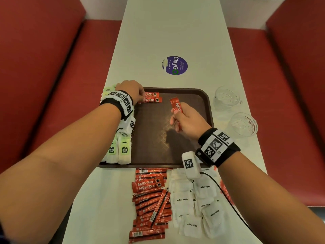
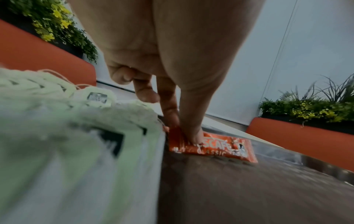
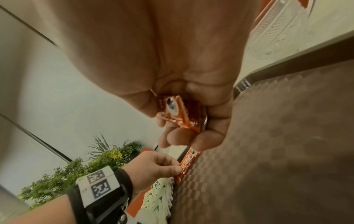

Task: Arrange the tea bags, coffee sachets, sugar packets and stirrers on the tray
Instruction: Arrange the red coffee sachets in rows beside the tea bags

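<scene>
A brown tray [image 1: 151, 138] [image 2: 229, 189] [image 3: 277, 136] lies mid-table. Tea bags [image 1: 123, 150] [image 2: 57, 136] [image 3: 159, 197] line its left side. Two red coffee sachets [image 1: 153, 97] [image 2: 214, 150] [image 3: 188, 162] lie side by side at its far left corner, where my left hand [image 1: 139, 98] [image 2: 185, 133] [image 3: 172, 168] pinches their left end. My right hand [image 1: 177, 111] [image 3: 182, 136] hovers above the tray's middle, gripping a small bunch of coffee sachets [image 1: 176, 104] [image 3: 178, 115]. On the table in front of the tray lie a pile of coffee sachets [image 1: 151, 199] and white sugar packets [image 1: 197, 199].
Two glass cups [image 1: 226, 97] [image 1: 243, 124] stand on the table right of the tray. A purple round sticker [image 1: 175, 65] is on the tabletop beyond it. A black cable [image 1: 228, 199] runs from my right wrist over the sugar packets. Red benches flank the narrow table.
</scene>
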